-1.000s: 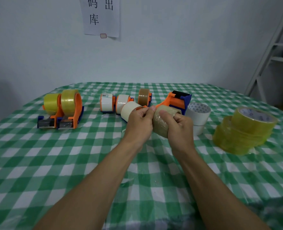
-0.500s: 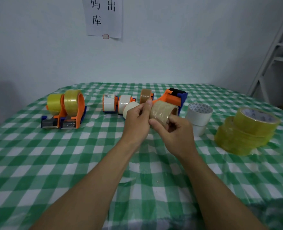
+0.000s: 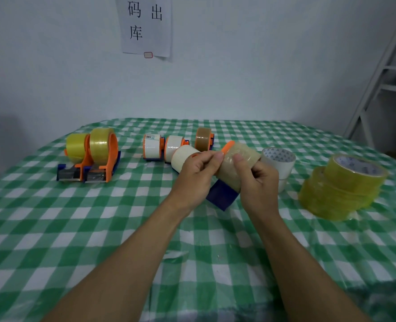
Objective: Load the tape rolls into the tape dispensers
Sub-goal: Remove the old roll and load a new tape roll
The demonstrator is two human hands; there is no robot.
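Head view: both hands hold a tape roll [image 3: 237,169] above the checked tablecloth [image 3: 99,228]. The roll is up against an orange-and-blue dispenser [image 3: 222,196], whose blue end juts out below it. The left hand [image 3: 196,176] pinches the roll's left edge, thumb and forefinger pressed together. The right hand [image 3: 258,184] curls round the roll's right side, with the thumb flat on its face. Just right of the roll stand stacked white rolls [image 3: 279,159]. Farther right are yellow rolls [image 3: 341,189], and far left two loaded dispensers [image 3: 90,159].
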